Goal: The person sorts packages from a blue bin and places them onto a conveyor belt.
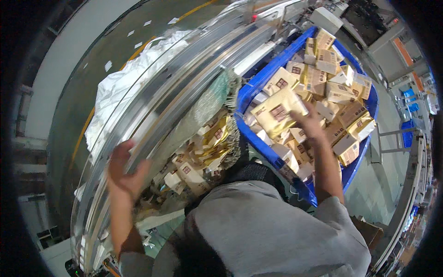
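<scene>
My left hand (127,166) is over the near rail of a metal conveyor (162,100), its fingers spread and nothing in them. On the right, my right hand (308,121) is at the edge of a gold-and-cream packet (278,110) that lies on top of the heap in a blue plastic bin (249,88). The hand is blurred, and whether it grips the packet cannot be told. Many small cream and gold packets (341,92) fill the bin. Between my hands, a woven sack (204,107) gapes, with crumpled gold and cream packaging (193,173) inside.
White sheeting (128,83) lies beyond the conveyor, near scattered paper scraps on the green floor. A white box (326,19) stands past the bin's far end. A metal frame (396,142) is at the right, and a cardboard box (367,230) lies at the lower right.
</scene>
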The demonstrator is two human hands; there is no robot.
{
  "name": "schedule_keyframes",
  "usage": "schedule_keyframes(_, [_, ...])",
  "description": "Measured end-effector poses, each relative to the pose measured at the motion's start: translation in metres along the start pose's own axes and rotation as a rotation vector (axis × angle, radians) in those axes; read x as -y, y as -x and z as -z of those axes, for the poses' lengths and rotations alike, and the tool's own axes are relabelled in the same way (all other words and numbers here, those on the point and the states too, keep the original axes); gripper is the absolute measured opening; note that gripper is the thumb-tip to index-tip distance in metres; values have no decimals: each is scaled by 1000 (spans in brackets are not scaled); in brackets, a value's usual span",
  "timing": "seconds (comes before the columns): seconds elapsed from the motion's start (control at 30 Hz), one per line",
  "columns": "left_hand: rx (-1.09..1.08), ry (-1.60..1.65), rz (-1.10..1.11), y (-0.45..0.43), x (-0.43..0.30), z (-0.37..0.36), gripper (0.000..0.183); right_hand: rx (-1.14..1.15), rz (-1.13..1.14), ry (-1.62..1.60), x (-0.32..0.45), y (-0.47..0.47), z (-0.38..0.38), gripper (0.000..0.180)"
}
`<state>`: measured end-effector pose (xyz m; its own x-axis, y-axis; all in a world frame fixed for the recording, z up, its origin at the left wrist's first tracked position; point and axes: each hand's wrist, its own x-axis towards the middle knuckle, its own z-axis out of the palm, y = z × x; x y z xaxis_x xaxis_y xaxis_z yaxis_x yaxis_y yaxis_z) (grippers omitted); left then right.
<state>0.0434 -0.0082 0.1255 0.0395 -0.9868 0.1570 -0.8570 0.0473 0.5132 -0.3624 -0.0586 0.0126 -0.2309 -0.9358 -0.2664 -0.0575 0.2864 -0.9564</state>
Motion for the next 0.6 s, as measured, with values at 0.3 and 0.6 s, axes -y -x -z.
schedule_keyframes(0.3, [206,866,-796,9,-52,-84,44,599,453,-243,63,84,-90,93])
schedule_keyframes(0.6, [102,1294,206,24,-44,-139,44,258,363,-11,17,99,-147,54])
